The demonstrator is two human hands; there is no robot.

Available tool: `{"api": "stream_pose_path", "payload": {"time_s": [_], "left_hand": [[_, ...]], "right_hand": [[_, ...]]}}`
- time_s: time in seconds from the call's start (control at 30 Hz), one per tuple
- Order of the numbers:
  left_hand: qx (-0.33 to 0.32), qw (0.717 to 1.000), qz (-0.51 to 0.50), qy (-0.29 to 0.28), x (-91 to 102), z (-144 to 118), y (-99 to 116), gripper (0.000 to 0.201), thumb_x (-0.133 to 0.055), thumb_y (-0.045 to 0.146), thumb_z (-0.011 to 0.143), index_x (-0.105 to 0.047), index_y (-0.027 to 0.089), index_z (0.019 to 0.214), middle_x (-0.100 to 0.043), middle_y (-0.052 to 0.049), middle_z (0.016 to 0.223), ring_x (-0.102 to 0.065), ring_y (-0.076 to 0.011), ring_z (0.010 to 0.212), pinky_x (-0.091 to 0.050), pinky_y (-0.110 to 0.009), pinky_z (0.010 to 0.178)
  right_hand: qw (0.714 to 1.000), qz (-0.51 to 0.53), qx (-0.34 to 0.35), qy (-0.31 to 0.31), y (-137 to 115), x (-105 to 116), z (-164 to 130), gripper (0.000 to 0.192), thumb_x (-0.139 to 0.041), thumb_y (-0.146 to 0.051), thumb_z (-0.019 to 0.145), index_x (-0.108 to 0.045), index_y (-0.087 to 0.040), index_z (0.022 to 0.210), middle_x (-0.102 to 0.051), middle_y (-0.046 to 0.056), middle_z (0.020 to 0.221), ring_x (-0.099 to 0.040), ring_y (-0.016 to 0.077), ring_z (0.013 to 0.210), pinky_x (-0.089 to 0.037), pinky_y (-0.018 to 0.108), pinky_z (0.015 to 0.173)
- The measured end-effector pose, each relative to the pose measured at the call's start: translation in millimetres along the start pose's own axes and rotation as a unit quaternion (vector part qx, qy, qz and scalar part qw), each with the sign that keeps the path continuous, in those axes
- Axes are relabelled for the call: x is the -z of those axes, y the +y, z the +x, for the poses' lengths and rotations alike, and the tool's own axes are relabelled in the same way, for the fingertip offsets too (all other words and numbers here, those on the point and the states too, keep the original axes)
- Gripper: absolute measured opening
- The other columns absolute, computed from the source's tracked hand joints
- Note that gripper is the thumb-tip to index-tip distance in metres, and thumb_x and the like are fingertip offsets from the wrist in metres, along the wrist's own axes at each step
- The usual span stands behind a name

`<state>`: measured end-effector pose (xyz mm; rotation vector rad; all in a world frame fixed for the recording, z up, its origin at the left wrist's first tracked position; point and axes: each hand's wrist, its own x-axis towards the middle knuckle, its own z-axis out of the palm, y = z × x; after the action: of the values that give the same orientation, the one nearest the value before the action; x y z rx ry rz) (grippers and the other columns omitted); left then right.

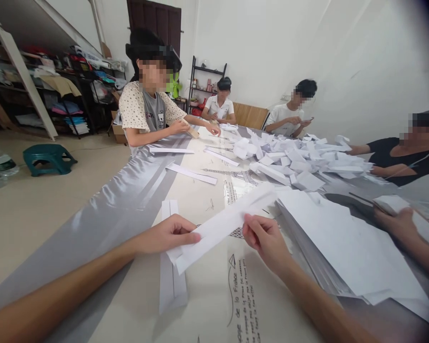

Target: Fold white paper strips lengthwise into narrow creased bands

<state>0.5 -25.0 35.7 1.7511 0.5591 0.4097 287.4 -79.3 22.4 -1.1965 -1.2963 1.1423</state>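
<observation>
White paper strip (223,224), apparently folded, is held slantwise at centre of frame, above the printed tablecloth (214,309). Left hand (178,234) pinched closed on its lower-left end, thumb on top; right hand (266,238) pinched on the lower edge toward the other end, thumb against bent fingers. A second strip (173,286) lies on the cloth, partly beneath the held one. Stack of white sheets (346,243) right of centre; heap of folded paper pieces (289,157) upper right. Step in hand, as I judge it: handling or creasing a fold. Next move would call for squared edges and a firm press along the crease, both ends kept under control. Writing: cloth lettering runs sideways at bottom centre, "yage de la France" readable, start of the first word uncertain; smaller lines beside it too blurred to trust. No brand legible; bottle label (5,164) at far left unreadable.
</observation>
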Motion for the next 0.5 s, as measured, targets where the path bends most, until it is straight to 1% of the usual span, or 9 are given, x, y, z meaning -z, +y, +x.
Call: {"api": "stream_pose_path", "payload": {"time_s": [0.07, 0.17, 0.23, 0.3, 0.37, 0.43, 0.5], "left_hand": [[0.008, 0.999, -0.008, 0.044, 2.1, 2, -2, 0.05, -0.061, 0.052, 0.096, -0.044, 0.017, 0.065, -0.034, 0.005, 0.06, -0.031, -0.0077, 0.051, -0.019, -0.024, 0.047], [0.032, 0.991, -0.019, 0.127, 7.6, 4, -4, 0.048, -0.059, 0.058, 0.095, -0.053, 0.017, 0.07, -0.045, 0.004, 0.056, -0.041, -0.0089, 0.045, -0.026, -0.022, 0.043], [0.042, 0.979, -0.025, 0.196, 13.7, 4, -3, 0.047, -0.06, 0.059, 0.094, -0.058, 0.017, 0.074, -0.047, 0.004, 0.055, -0.04, -0.0083, 0.042, -0.027, -0.021, 0.041], [0.035, 0.965, -0.038, 0.255, 22.1, 3, -4, 0.045, -0.063, 0.057, 0.093, -0.06, 0.016, 0.074, -0.047, 0.004, 0.056, -0.036, -0.0062, 0.042, -0.024, -0.02, 0.041], [0.03, 0.955, -0.058, 0.288, 32.0, 1, -6, 0.043, -0.065, 0.054, 0.092, -0.061, 0.015, 0.074, -0.049, 0.003, 0.059, -0.034, -0.0056, 0.044, -0.022, -0.02, 0.042], [0.047, 0.946, -0.077, 0.31, 41.7, -2, -11, 0.041, -0.067, 0.053, 0.09, -0.064, 0.014, 0.075, -0.051, 0.002, 0.06, -0.034, -0.0062, 0.045, -0.019, -0.021, 0.041], [0.055, 0.938, -0.107, 0.325, 49.2, -4, -16, 0.038, -0.069, 0.049, 0.089, -0.065, 0.013, 0.078, -0.054, 0.001, 0.064, -0.033, -0.0055, 0.046, -0.02, -0.02, 0.041]], "right_hand": [[1.0, 0.02, 0.002, -0.005, -1, -1, 1, 0.05, -0.061, -0.058, 0.096, -0.062, -0.019, 0.065, -0.04, -0.005, 0.048, -0.029, 0.0094, 0.046, -0.021, 0.029, 0.05], [1.0, 0.018, -0.001, -0.011, -1, -2, 1, 0.05, -0.059, -0.058, 0.097, -0.064, -0.018, 0.066, -0.041, -0.005, 0.049, -0.03, 0.0091, 0.045, -0.021, 0.029, 0.049], [1.0, 0.007, -0.004, -0.013, -1, -2, 1, 0.051, -0.058, -0.059, 0.097, -0.064, -0.018, 0.066, -0.041, -0.004, 0.048, -0.03, 0.0094, 0.046, -0.022, 0.029, 0.049], [1.0, -0.003, -0.006, -0.014, -1, -2, 1, 0.052, -0.058, -0.06, 0.097, -0.064, -0.018, 0.066, -0.042, -0.004, 0.048, -0.031, 0.0096, 0.046, -0.024, 0.028, 0.049], [1.0, -0.009, -0.005, -0.016, -1, -2, 1, 0.052, -0.057, -0.06, 0.097, -0.063, -0.018, 0.066, -0.042, -0.004, 0.049, -0.032, 0.0095, 0.046, -0.026, 0.028, 0.05], [1.0, -0.016, -0.007, -0.017, -1, -3, 0, 0.053, -0.057, -0.061, 0.097, -0.063, -0.018, 0.065, -0.041, -0.005, 0.048, -0.031, 0.0092, 0.046, -0.026, 0.028, 0.05], [1.0, -0.024, -0.01, -0.016, -2, -4, 0, 0.054, -0.057, -0.061, 0.097, -0.062, -0.018, 0.065, -0.041, -0.005, 0.048, -0.031, 0.0091, 0.046, -0.025, 0.028, 0.05]]}}
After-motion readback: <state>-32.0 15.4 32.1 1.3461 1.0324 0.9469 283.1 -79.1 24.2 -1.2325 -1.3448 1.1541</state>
